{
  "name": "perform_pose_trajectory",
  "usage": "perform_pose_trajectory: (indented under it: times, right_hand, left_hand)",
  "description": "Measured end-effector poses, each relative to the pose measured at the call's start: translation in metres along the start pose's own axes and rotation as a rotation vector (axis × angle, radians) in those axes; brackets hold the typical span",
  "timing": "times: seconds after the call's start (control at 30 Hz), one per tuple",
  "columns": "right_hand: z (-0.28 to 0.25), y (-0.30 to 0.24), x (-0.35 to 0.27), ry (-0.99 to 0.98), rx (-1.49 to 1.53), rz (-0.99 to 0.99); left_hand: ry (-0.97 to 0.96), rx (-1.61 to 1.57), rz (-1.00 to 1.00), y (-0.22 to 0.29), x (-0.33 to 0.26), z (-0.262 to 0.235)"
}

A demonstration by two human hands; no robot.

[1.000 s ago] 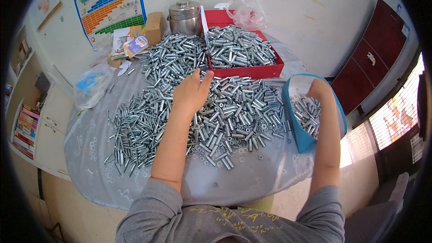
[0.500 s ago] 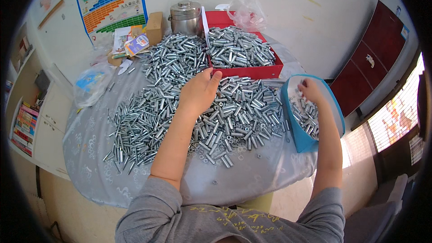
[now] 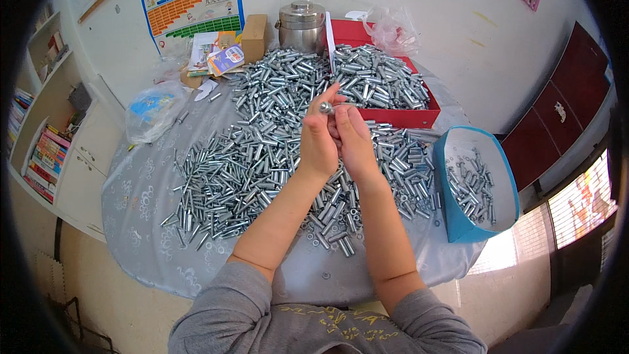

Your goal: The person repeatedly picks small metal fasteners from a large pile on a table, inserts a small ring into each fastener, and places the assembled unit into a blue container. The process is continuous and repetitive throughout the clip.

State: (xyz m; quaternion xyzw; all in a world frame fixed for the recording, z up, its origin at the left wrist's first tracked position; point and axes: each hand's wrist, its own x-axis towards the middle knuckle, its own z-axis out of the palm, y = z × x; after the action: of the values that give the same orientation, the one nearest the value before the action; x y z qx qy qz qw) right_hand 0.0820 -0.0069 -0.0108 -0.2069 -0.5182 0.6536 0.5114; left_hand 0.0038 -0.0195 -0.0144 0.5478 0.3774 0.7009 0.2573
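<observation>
Round grey surface [image 3: 196, 249] heaped with metal sleeves [image 3: 262, 151]; above its middle, left hand [image 3: 318, 137] and right hand [image 3: 354, 141] pinch one small metal piece [image 3: 325, 107], apparently mid-assembly; next, seating it squarely.

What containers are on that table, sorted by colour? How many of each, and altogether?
Red tray of metal sleeves: 1
Blue tub with a few metal sleeves: 1
Silver metal pot with lid: 1
Brown cardboard box: 1
Total: 4 containers

The loose metal sleeves heaped on the table are too many to count.
</observation>
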Motion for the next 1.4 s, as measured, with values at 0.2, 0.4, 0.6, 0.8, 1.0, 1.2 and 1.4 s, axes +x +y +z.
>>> perform_pose_trajectory:
  times: [0.2, 0.4, 0.6, 0.8, 1.0, 1.2, 1.4]
  right_hand:
    - [-0.015, -0.004, 0.004, -0.108, -0.507, -0.074]
    - [-0.053, -0.026, 0.005, 0.13, -0.7, -0.138]
    - [-0.016, -0.043, -0.012, 0.112, -0.792, -0.284]
    - [-0.009, -0.059, -0.024, 0.022, -0.905, -0.207]
    - [-0.028, -0.047, -0.017, -0.067, -0.707, -0.245]
    - [-0.023, -0.053, -0.02, 0.056, -0.974, -0.165]
    - [-0.028, -0.048, -0.016, -0.014, -0.68, -0.165]
  left_hand:
    - [0.129, -0.126, -0.073, 0.002, 0.003, 0.004]
    - [-0.205, -0.042, -0.224, -0.012, 0.007, -0.015]
    - [-0.167, 0.485, 0.053, 0.001, -0.002, -0.003]
    - [-0.163, 0.637, 0.174, 0.004, 0.0, -0.007]
    - [-0.198, 0.616, 0.152, 0.001, -0.002, -0.003]
    - [-0.167, 0.916, 0.24, 0.009, -0.005, 0.003]
    - [-0.16, 0.83, 0.278, 0.015, -0.005, 0.003]
